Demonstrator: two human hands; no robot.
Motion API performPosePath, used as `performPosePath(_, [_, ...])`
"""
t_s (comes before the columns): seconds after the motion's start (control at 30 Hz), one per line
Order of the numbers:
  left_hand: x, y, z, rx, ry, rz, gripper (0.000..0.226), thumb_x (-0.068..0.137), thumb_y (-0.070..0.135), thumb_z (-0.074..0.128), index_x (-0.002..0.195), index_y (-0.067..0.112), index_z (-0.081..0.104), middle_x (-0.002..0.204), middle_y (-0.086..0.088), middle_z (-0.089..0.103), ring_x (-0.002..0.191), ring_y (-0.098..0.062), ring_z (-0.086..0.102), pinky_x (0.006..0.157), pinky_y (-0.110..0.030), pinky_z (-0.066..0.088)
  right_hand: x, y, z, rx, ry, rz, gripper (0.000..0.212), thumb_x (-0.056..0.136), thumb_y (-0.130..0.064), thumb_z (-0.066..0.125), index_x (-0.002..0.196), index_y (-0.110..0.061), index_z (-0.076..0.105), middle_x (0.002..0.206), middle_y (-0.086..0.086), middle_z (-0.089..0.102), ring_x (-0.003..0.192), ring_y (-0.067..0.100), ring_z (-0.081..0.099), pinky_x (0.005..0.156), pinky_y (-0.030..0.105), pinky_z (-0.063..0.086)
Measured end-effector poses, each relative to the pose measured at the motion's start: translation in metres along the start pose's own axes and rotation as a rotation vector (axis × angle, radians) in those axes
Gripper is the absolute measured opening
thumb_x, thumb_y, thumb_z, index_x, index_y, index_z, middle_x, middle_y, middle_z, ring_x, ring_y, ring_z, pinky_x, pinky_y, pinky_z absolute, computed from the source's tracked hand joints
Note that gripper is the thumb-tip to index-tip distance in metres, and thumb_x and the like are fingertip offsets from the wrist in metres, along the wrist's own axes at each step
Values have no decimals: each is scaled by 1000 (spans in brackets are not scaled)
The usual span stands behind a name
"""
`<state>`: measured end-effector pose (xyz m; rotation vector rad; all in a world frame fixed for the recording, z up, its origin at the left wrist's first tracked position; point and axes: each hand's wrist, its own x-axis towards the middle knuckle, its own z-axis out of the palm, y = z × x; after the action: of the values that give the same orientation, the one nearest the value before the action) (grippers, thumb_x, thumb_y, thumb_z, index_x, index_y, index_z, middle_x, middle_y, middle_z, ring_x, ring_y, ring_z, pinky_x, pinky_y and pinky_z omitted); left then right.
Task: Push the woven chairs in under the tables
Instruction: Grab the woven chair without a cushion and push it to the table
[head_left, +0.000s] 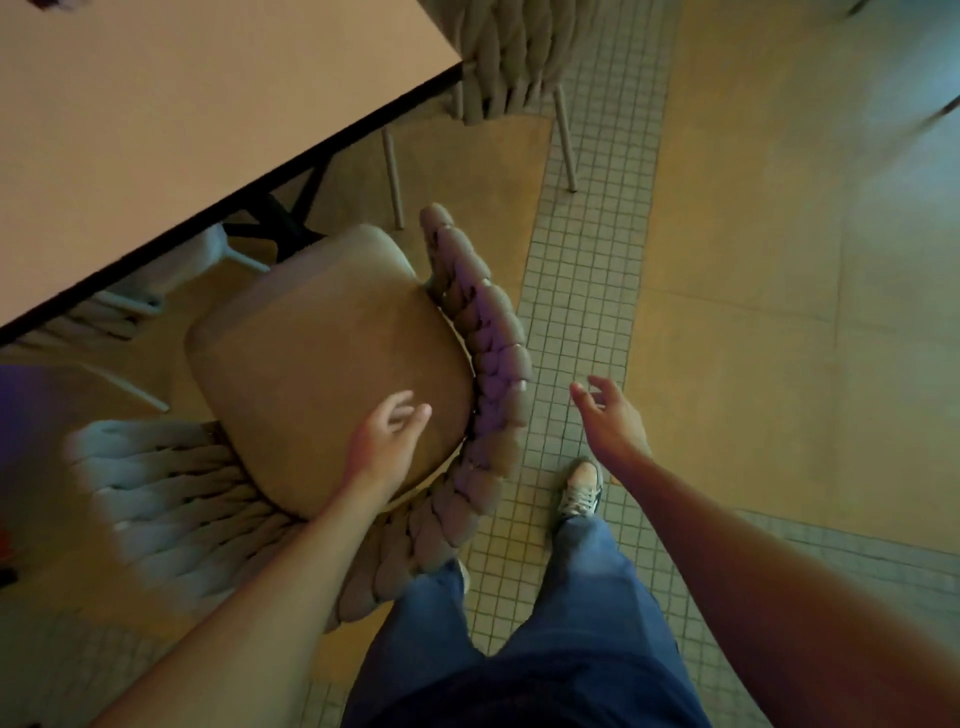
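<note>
Nearby, second woven chair (511, 57) tucked at table (156, 130) corner; hands free.

Woven chair (332, 358) stands right of the table (171, 119), seat outside.

Dim, warm-lit room. Floor (743, 249) of large tan slabs crossed by a strip of small square tiles (582, 291).

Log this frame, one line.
left hand: open over chair seat | right hand: open, free | chair: not under table
</note>
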<state>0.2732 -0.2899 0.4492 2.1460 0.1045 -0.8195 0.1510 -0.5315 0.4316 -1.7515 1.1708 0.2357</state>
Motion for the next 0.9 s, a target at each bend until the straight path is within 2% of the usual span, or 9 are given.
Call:
performPosePath(0.1, [4, 50, 61, -34, -36, 9, 24, 90, 37, 63, 111, 26, 64, 94, 18, 64, 92, -8, 62, 76, -19, 44, 17, 19, -57, 56, -73, 32, 56, 93, -53, 47, 138, -20, 46, 131, 6, 61, 116, 22, 58, 87, 29, 41])
performPosePath(0.2, [10, 96, 122, -31, -62, -2, 27, 89, 37, 64, 108, 18, 68, 99, 4, 70, 94, -14, 64, 80, -23, 44, 34, 38, -125, 94, -54, 57, 56, 93, -52, 48, 138, -20, 47, 129, 6, 63, 115, 21, 58, 85, 27, 39])
performPosePath(0.3, [16, 127, 157, 79, 95, -180, 35, 86, 46, 63, 100, 15, 70, 96, -6, 70, 95, -25, 66, 78, -27, 43, 55, 53, -186, 113, 13, 92, 54, 94, -50, 48, 137, -18, 49, 128, 7, 64, 114, 22, 59, 83, 26, 39])
performPosePath(0.37, [16, 138, 167, 154, 205, -256, 39, 85, 51, 60, 100, 16, 69, 100, -11, 70, 97, -33, 66, 84, -33, 48, 70, 55, -214, 129, 45, 102, 53, 94, -48, 48, 137, -17, 50, 128, 9, 63, 114, 23, 59, 84, 26, 38])
performPosePath(0.43, [17, 153, 184, 310, 244, -141, 48, 85, 54, 56, 111, 16, 67, 113, -12, 66, 105, -34, 62, 92, -43, 50, 90, 50, -237, 155, 78, 100, 51, 95, -46, 49, 136, -16, 50, 128, 9, 63, 110, 21, 59, 83, 26, 38])
performPosePath(0.5, [26, 178, 203, 397, 244, 1, 53, 86, 53, 54, 125, 19, 61, 128, -11, 59, 117, -31, 56, 100, -46, 46, 114, 41, -254, 171, 85, 80, 51, 94, -47, 49, 136, -17, 51, 126, 8, 64, 101, 15, 57, 82, 26, 39])
performPosePath(0.73, [131, 328, 276, 228, 119, 194, 56, 89, 49, 56, 138, 23, 50, 142, -1, 51, 130, -19, 47, 101, -32, 36, 241, -32, -306, 152, 20, 15, 53, 92, -51, 50, 136, -20, 50, 127, 6, 63, 101, 12, 59, 80, 25, 43])
performPosePath(0.83, [176, 398, 294, 175, 72, 222, 57, 89, 50, 56, 140, 25, 49, 143, -1, 49, 130, -18, 47, 103, -32, 38, 294, -76, -338, 155, 18, -15, 52, 92, -50, 51, 135, -22, 50, 128, 6, 62, 106, 15, 61, 82, 26, 45])
performPosePath(0.9, [204, 441, 300, 171, 56, 241, 58, 88, 53, 54, 140, 26, 48, 143, 1, 48, 129, -16, 47, 105, -37, 42, 328, -105, -362, 158, 8, -50, 52, 92, -50, 51, 136, -22, 49, 129, 6, 61, 103, 12, 59, 76, 22, 45])
